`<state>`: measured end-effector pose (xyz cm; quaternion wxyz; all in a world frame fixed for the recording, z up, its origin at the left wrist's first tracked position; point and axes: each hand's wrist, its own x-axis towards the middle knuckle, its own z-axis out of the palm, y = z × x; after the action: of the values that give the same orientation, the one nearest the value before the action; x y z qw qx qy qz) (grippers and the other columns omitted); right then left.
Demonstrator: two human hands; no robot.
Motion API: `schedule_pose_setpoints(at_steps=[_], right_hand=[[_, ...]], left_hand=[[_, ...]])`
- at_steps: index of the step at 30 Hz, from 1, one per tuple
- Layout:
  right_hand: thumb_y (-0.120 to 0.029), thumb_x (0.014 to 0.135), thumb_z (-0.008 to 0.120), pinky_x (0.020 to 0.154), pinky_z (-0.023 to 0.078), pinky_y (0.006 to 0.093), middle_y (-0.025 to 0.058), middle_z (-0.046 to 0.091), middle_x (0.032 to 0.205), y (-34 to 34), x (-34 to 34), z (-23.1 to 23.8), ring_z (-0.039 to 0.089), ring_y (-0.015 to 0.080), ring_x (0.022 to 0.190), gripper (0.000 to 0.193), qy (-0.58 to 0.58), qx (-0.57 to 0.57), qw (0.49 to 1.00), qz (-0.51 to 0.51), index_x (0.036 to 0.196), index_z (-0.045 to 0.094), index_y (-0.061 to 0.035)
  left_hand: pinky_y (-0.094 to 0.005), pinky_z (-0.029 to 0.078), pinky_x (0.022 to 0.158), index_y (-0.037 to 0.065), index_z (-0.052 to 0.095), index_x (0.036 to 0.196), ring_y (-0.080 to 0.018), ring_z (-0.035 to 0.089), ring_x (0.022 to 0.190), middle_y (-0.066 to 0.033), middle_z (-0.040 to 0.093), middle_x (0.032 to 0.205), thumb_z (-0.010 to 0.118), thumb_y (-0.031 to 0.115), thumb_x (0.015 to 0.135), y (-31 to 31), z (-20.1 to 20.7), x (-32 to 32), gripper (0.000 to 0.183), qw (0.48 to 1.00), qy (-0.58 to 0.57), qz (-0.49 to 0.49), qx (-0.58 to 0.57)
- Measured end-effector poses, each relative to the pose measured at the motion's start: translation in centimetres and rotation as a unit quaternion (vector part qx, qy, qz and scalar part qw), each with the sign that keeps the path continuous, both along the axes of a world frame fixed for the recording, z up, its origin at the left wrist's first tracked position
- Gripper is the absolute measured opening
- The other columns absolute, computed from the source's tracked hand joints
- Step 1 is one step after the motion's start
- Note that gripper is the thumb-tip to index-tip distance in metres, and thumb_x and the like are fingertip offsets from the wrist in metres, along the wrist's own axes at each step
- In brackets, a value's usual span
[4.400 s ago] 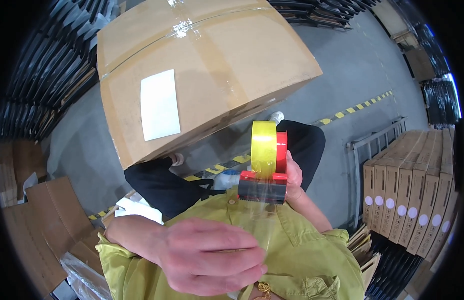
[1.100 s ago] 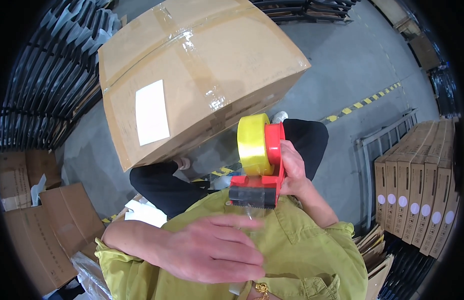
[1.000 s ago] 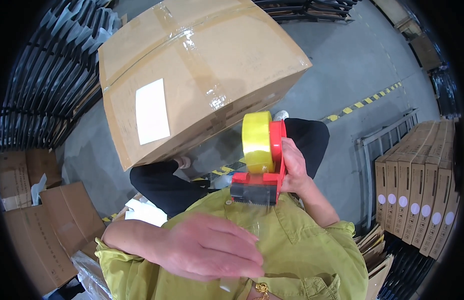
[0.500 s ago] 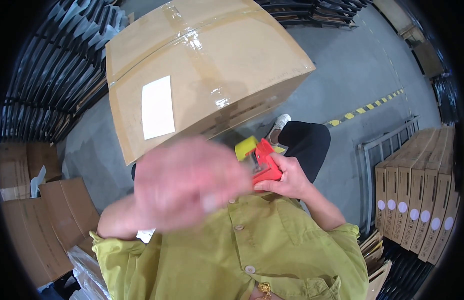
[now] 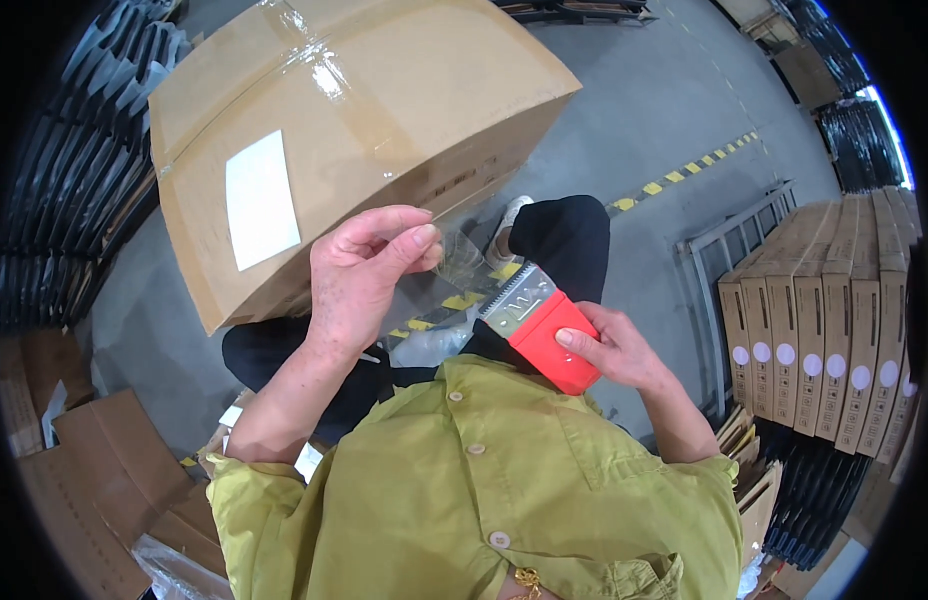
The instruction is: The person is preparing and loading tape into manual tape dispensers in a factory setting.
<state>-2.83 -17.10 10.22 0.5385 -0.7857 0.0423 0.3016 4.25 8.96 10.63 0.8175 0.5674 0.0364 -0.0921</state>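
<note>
My left hand (image 5: 362, 270) is closed in a pinch on the end of a strip of clear tape (image 5: 464, 258), which looks slack and partly twisted. In my right hand (image 5: 616, 348) I grip a red tape dispenser (image 5: 552, 342), its toothed metal blade pointing toward the tape. The tape's roll is hidden from this angle. Both hands are in front of a large cardboard box (image 5: 434, 90), apart from it. Clear tape runs across the box's top, where a white sheet of paper (image 5: 262, 205) lies near the left side.
Flat cardboard cartons (image 5: 804, 330) stand in a row at the right behind a grey metal rail (image 5: 706, 290). Black frames (image 5: 74, 180) are stacked at the left. Opened cardboard (image 5: 124, 440) lies at the lower left. Yellow-and-black tape (image 5: 674, 178) marks the floor.
The dispenser has turned, so its blade and broad red side show and the yellow roll is hidden. My left hand, blurred before, is now raised and sharp. The view has shifted right.
</note>
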Motion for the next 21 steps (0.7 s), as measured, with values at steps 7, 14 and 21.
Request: schedule_pose_setpoints(at_steps=[7, 14, 21], right_hand=[[-0.042, 0.082, 0.057, 0.060, 0.045, 0.0292, 0.0132, 0.060, 0.069, 2.2, 1.2, -1.7, 0.056, 0.0165, 0.063, 0.048, -0.033, -0.091, 0.993, 0.067, 0.088, 0.057, 0.0058], [-0.034, 0.086, 0.056, 0.052, 0.044, 0.0244, 0.0055, 0.060, 0.066, 6.3, 5.1, -6.0, 0.054, 0.0074, 0.060, 0.039, 0.019, 0.066, 0.993, -0.091, 0.081, 0.059, 0.0053], [-0.033, 0.084, 0.058, 0.063, 0.044, 0.0225, 0.0053, 0.061, 0.078, 3.7, 3.0, -5.7, 0.055, 0.0076, 0.068, 0.039, -0.051, 0.081, 0.983, -0.157, 0.094, 0.057, 0.0050]], left_hand=[[-0.0235, 0.049, 0.062, -0.002, 0.062, 0.092, -0.0109, 0.060, 0.070, -0.0070, 0.064, 0.079, 0.061, 0.001, 0.077, -0.7, 0.3, -1.7, 0.015, 0.943, -0.203, -0.096, 0.246], [-0.0295, 0.051, 0.057, 0.003, 0.061, 0.086, -0.0206, 0.061, 0.069, -0.0059, 0.061, 0.079, 0.059, 0.008, 0.066, -6.1, -2.3, -8.4, 0.021, 0.709, -0.626, -0.235, 0.225], [-0.0261, 0.046, 0.074, 0.001, 0.058, 0.096, -0.0143, 0.058, 0.082, -0.0072, 0.061, 0.090, 0.055, 0.001, 0.082, -1.6, -0.3, -3.0, 0.015, 0.976, -0.134, -0.170, 0.025]])
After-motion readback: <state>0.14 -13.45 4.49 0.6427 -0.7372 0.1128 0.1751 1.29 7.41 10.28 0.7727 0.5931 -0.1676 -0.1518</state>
